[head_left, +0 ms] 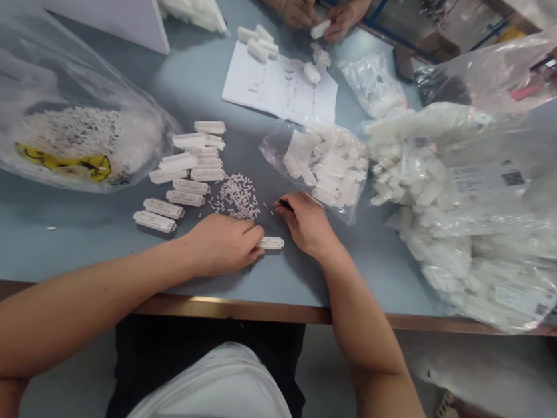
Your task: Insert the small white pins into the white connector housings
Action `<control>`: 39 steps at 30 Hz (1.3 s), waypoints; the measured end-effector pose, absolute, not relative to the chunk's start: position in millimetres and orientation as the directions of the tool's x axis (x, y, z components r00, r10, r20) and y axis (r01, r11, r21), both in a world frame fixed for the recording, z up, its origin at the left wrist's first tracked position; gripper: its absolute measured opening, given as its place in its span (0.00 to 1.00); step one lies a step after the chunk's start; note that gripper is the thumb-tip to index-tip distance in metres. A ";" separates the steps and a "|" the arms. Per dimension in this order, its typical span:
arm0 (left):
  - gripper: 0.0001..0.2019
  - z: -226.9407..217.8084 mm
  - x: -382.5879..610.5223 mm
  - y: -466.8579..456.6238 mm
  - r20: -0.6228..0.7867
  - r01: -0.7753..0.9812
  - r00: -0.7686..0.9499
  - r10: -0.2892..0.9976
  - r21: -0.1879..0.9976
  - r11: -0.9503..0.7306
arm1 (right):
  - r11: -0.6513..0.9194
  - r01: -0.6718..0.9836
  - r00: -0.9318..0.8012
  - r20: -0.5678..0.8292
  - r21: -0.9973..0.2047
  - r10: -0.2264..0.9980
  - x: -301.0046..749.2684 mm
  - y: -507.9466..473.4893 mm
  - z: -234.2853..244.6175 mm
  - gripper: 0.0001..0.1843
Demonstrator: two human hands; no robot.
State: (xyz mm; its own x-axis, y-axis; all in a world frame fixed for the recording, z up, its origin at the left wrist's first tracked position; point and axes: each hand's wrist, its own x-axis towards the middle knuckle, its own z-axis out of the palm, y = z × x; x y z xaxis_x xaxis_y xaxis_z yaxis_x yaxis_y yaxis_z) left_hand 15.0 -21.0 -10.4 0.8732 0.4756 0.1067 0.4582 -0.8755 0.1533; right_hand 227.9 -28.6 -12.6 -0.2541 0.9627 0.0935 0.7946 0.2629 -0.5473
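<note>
White connector housing [270, 242] just in front of loose pin pile [236, 196]
Housing is light, stiff, likely brittle; take hold along its long sides; left hand [221, 246] lies curled, fingers [253, 238] closed on its end; right hand [307, 224], half-curled beside the pile, pinches a small dark object [285, 204].

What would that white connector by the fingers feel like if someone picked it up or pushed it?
The white connector looks like molded plastic, so it's probably stiff and light for its size. Its long, flat-sided shape suggests it would slide across the table rather than roll.
</note>
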 end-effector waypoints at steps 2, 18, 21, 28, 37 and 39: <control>0.13 -10.4 14.3 -20.7 0.110 0.484 0.857 0.503 0.161 -0.860 | 0.246 0.775 -0.230 0.103 -0.582 0.968 230.6 -30.8 -7.4 0.07; 0.16 -10.9 13.0 -21.0 0.124 0.567 0.801 0.585 0.152 -0.809 | 0.331 0.685 -0.339 0.118 -0.649 0.933 240.3 -53.0 16.0 0.09; 0.15 -11.0 12.6 -21.2 0.128 0.578 0.790 0.600 0.172 -0.798 | 0.301 0.694 -0.326 0.087 -0.654 0.941 241.2 -53.6 15.7 0.09; 0.15 -10.1 12.9 -21.2 0.108 0.588 0.783 0.613 0.196 -0.785 | 0.234 0.745 -0.259 0.053 -0.625 0.964 237.9 -55.2 12.2 0.08; 0.15 -9.9 12.7 -21.6 0.127 0.586 0.782 0.610 0.183 -0.789 | 0.349 0.619 -0.385 0.116 -0.703 0.916 239.6 -49.0 -0.4 0.06; 0.15 -10.9 12.6 -21.8 0.143 0.579 0.784 0.604 0.180 -0.795 | 0.333 0.606 -0.388 0.097 -0.722 0.917 240.6 -48.0 -2.6 0.07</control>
